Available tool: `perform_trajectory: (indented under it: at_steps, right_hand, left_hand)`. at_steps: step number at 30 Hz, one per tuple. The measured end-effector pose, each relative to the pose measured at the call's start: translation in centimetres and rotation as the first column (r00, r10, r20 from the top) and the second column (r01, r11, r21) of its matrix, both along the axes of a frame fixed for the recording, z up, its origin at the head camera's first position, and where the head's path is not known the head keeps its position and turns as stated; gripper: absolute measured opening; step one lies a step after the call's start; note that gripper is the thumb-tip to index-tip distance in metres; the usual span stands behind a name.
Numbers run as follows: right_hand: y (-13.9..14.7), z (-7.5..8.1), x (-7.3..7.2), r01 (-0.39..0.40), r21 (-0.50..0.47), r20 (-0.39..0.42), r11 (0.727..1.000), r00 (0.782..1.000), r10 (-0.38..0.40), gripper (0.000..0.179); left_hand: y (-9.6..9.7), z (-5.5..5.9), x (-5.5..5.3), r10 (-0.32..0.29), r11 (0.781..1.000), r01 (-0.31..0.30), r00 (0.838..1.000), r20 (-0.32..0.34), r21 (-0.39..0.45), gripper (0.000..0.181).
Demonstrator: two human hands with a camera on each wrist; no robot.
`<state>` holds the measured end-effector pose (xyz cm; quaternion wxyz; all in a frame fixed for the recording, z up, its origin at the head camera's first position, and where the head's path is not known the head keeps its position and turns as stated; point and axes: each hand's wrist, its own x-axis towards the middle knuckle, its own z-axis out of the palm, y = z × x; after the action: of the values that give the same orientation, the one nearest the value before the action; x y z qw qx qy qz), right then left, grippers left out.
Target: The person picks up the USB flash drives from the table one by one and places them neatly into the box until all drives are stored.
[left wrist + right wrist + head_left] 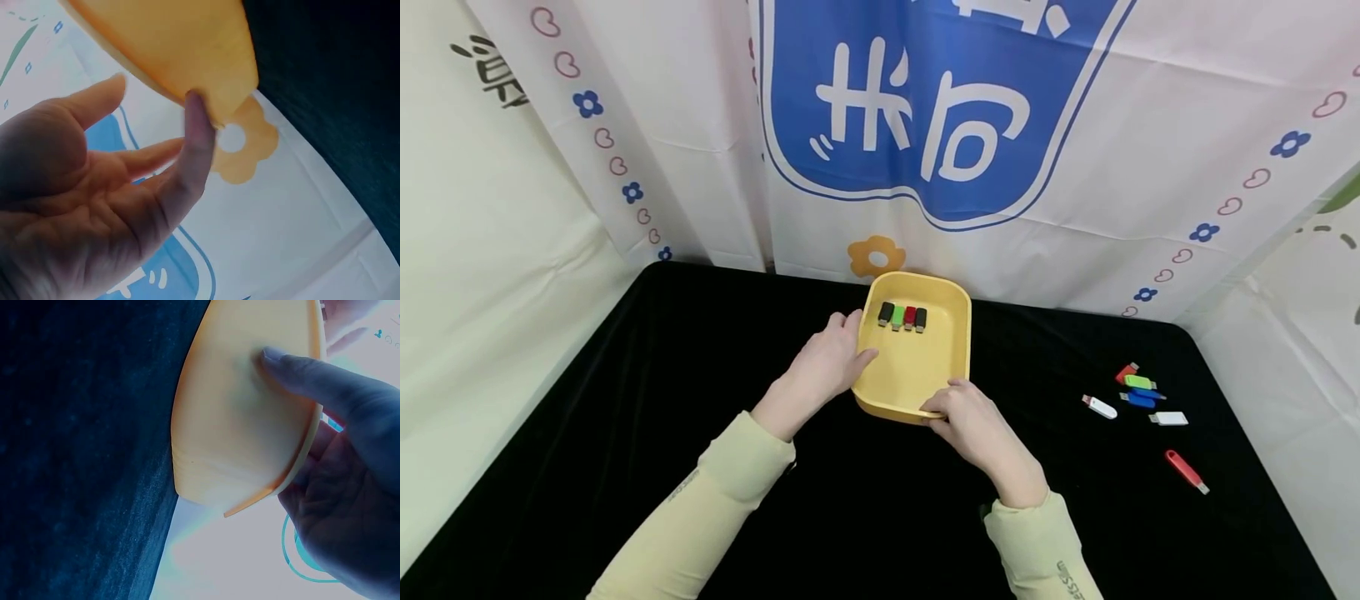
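Observation:
A yellow tray [917, 367] lies on the black tabletop near its back edge. In its upper left, several short USB sticks [897, 317] stand in a row: black, green, red and black. At the tray's left side is my left hand [826, 360], thumb extended over the rim. The left wrist view shows a fingertip touching the tray's outer wall [187, 44], with the thumb held apart from it. My right hand [981, 425] pinches the near wall by the right corner. Its thumb [300, 372] presses the outside while its fingers reach over the rim, partly hidden.
To the right, several more USB sticks lie loose: a red one [1126, 372], a green one [1140, 382], blue ones [1138, 400], white ones [1168, 418] and a long red one [1187, 472]. A printed white curtain [700, 183] hangs behind the table.

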<state>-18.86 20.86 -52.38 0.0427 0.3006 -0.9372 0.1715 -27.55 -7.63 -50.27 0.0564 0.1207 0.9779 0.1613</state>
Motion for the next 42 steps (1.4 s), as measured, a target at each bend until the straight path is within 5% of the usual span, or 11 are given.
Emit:
perform_trajectory:
  at_steps: [6,15,31,37,42]
  right_hand:
    - [0.1,0.1,0.0,0.002,0.003,-0.029,1.000,1.000,-0.002,0.025]
    - [0.1,0.0,0.1,0.008,-0.002,-0.004,1.000,1.000,-0.008,0.024]
    - [1.0,0.2,-0.1,-0.024,-0.054,0.015,0.998,1.000,0.025,0.016]
    - [1.2,7.2,2.6,0.020,-0.163,0.129,0.986,0.992,0.001,0.009]
    - [1.5,12.7,4.6,0.135,-0.172,0.153,0.976,0.982,-0.109,0.008]
  left_hand:
    - [1.0,1.1,1.6,0.031,0.999,-0.024,0.985,0.167,-0.041,0.095]
    - [1.4,1.5,3.1,0.031,0.997,-0.023,0.991,0.132,-0.067,0.078]
    - [1.7,0.7,3.2,0.047,0.998,-0.039,0.989,0.142,-0.058,0.079]
    - [1.7,0.8,3.1,0.050,0.998,-0.043,0.988,0.149,-0.050,0.078]
    - [1.7,1.0,3.1,0.056,0.998,-0.049,0.984,0.170,-0.046,0.079]
